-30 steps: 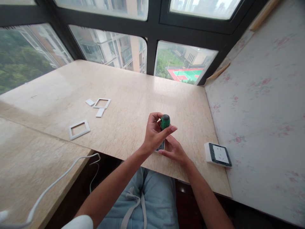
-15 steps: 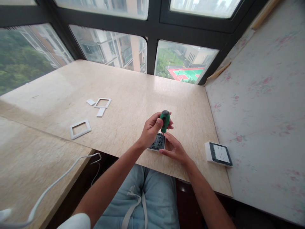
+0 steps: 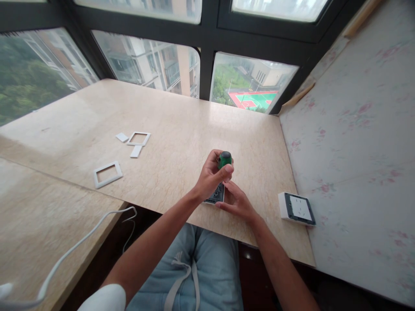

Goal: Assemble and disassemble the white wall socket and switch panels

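My left hand (image 3: 212, 175) is closed around the handle of a green screwdriver (image 3: 225, 159) with a dark end cap. The screwdriver stands upright, and its shaft and tip are hidden behind my fingers. Below lies a wall switch (image 3: 216, 196) with a dark grey open face and a white edge, flat on the ledge and partly covered by my left hand. My right hand (image 3: 238, 202) grips the switch along its right side, thumb at the near corner and fingers at the far one.
On the stone ledge (image 3: 175, 142), two white frames (image 3: 108, 174) and two small white plates (image 3: 136, 151) lie to the left. A wall socket on a white box (image 3: 296, 208) leans against the papered wall at right. A white cable (image 3: 81, 242) crosses the lower left.
My left hand has turned on the screwdriver handle, its thumb swinging right across the front and covering more of the green. My right hand stays at the switch.
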The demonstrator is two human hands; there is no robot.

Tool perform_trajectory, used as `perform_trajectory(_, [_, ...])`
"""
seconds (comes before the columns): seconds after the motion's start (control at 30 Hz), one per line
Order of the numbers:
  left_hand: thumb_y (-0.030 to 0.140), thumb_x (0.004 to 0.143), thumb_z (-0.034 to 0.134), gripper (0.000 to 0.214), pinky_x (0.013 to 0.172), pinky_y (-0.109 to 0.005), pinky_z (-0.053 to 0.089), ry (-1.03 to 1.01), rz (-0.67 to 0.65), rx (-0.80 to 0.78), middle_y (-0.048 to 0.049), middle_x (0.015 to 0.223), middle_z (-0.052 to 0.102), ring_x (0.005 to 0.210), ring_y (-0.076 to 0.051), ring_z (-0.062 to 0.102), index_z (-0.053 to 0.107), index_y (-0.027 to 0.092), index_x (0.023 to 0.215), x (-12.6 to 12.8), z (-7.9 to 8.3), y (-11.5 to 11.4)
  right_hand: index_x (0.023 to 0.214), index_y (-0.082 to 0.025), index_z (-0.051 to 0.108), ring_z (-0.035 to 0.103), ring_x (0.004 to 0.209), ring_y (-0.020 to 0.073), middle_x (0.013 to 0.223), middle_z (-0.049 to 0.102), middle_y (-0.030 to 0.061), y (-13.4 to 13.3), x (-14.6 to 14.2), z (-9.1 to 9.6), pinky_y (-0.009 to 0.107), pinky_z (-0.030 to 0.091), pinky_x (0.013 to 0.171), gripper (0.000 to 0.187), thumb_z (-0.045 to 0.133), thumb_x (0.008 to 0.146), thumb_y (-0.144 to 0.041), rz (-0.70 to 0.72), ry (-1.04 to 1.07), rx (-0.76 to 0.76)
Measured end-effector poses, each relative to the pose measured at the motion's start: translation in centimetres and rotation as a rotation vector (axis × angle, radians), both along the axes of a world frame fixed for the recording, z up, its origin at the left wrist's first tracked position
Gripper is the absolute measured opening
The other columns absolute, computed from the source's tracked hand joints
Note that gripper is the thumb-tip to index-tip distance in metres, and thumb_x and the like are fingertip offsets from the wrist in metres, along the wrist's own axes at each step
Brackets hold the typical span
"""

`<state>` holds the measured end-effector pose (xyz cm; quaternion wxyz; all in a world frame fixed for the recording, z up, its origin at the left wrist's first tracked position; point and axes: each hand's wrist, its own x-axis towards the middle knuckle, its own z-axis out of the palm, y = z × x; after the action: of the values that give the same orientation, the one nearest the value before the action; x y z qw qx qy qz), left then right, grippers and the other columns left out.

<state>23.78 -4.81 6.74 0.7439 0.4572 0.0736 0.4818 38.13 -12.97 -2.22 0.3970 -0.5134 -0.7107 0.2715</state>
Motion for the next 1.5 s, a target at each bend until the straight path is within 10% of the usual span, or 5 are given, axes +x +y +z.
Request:
perform_trajectory(0.2, [0.055,0.081,0.072,0.045,0.07,-0.029,0.05,0.181,-0.108,0.085,-0.0053,0.083,0.065,0.076,-0.016,0.063,0.067,0.016,0.102,-0.9,0.8,-0.4,0.134,-0.027,0.055,0.058,0.118,0.0329,0.125,0.063,0.0104,0.0,-0.2,0.9,0.051,0.049,0.1,0.063,0.074,0.079,-0.052,0.007,-0.009,-0.059])
perform_trajectory(0.83, [0.063,0.095,0.032,0.066,0.035,-0.018,0.022,0.149,-0.488,-0.185,0.0068,0.036,0.026,0.03,-0.006,0.022,0.056,0.016,0.055,0.7,2.2,2.4,0.138,-0.029,0.053,0.052,0.13,0.0317,0.139,0.058,0.0102,0.0,-0.2,0.2,0.051,0.043,0.109,0.068,0.077,0.078,-0.048,0.008,0.032,-0.023])
perform_trajectory(1.2, [0.076,0.091,0.029,0.069,0.047,-0.024,0.042,0.006,0.209,-0.299,0.0032,0.054,0.044,0.042,-0.009,0.044,0.061,0.018,0.072,-4.7,4.5,3.8,0.146,-0.031,0.045,0.043,0.14,0.0297,0.15,0.048,0.0099,-0.1,-0.1,0.1,0.051,0.034,0.118,0.078,0.077,0.078,-0.049,-0.006,0.036,-0.053])
perform_trajectory(1.37, [0.059,0.078,0.07,0.041,0.057,-0.025,0.045,0.147,0.426,0.057,0.0042,0.063,0.05,0.053,-0.009,0.048,0.059,0.02,0.078,-7.5,3.2,3.4,0.146,-0.03,0.046,0.043,0.14,0.0305,0.15,0.048,0.0112,-0.2,-0.1,0.3,0.052,0.034,0.118,0.077,0.076,0.078,-0.05,-0.008,0.042,-0.07])
perform_trajectory(1.5, [0.036,0.081,0.074,0.025,0.061,-0.024,0.042,0.661,0.495,0.484,0.0024,0.07,0.055,0.063,-0.011,0.05,0.056,0.02,0.075,-8.8,1.5,1.8,0.146,-0.03,0.046,0.042,0.141,0.0304,0.15,0.048,0.011,-0.2,-0.1,0.4,0.053,0.034,0.118,0.077,0.077,0.078,-0.049,-0.004,0.035,-0.067])
